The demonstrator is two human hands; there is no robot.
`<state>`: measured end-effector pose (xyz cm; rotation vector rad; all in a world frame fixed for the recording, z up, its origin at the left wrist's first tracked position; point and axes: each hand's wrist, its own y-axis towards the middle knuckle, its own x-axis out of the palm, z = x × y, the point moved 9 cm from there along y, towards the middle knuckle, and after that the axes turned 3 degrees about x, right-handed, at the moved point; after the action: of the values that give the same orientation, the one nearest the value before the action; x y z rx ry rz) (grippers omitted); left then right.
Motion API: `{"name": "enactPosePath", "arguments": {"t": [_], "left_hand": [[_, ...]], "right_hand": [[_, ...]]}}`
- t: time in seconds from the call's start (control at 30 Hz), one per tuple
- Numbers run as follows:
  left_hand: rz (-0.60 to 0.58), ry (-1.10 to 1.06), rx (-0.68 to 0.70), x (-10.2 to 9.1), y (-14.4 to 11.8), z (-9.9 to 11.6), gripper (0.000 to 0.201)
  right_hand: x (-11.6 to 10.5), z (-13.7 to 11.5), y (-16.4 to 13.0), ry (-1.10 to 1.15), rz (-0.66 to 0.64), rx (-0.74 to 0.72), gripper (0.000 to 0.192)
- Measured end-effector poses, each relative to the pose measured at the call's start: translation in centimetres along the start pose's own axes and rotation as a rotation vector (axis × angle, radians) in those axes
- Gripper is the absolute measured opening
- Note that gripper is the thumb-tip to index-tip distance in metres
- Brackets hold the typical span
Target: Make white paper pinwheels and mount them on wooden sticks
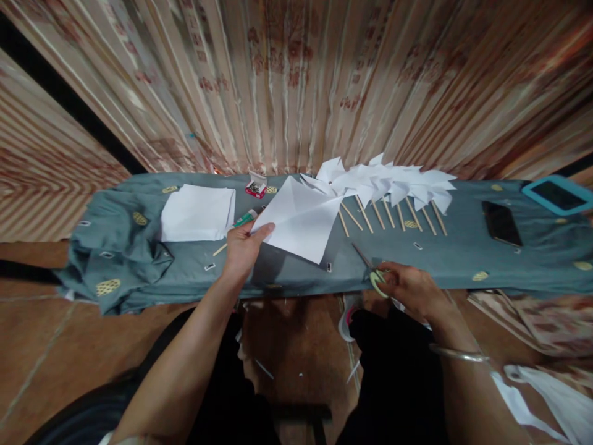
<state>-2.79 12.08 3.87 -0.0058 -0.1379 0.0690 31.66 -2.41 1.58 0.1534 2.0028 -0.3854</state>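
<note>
My left hand pinches the near left corner of a white square paper sheet lying on the cloth-covered bench. My right hand is closed on the green handles of a pair of scissors at the bench's near edge, blades pointing toward the sheet. A row of several white paper pinwheels on wooden sticks lies behind the sheet to the right. A stack of white paper sits to the left of my left hand.
A green glue stick and a small red box lie near the paper stack. A black phone and a teal-cased tablet rest at the right. Curtains hang behind the bench. Paper scraps lie on the tiled floor.
</note>
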Motion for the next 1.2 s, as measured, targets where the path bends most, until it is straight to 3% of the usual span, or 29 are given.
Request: {"name": "enactPosePath", "arguments": {"t": [0.17,0.3,0.43,0.57,0.73,1.2], "left_hand": [[0.074,-0.012,0.052,-1.5,0.7,1.1,0.031],[0.123,-0.028,0.091,-2.8,1.3,2.0,0.032],[0.172,0.02,0.125,-4.3,1.8,2.5,0.031],[0.195,0.061,0.152,-5.0,1.9,3.1,0.029],[0.173,0.067,0.159,-4.5,1.4,3.5,0.027],[0.162,0.049,0.057,-4.4,0.6,2.5,0.031]], "right_hand": [[1.7,-2.5,0.8,0.818,-0.128,0.04,0.051],[2.5,-6.7,1.0,1.118,-0.154,0.036,0.058],[3.7,-12.2,-0.1,1.11,-0.355,-0.174,0.067],[5.0,-14.7,-1.3,1.037,-0.495,-0.314,0.067],[5.7,-15.7,-2.0,1.01,-0.558,-0.362,0.062],[6.6,-16.6,-2.0,0.997,-0.627,-0.324,0.062]]}}
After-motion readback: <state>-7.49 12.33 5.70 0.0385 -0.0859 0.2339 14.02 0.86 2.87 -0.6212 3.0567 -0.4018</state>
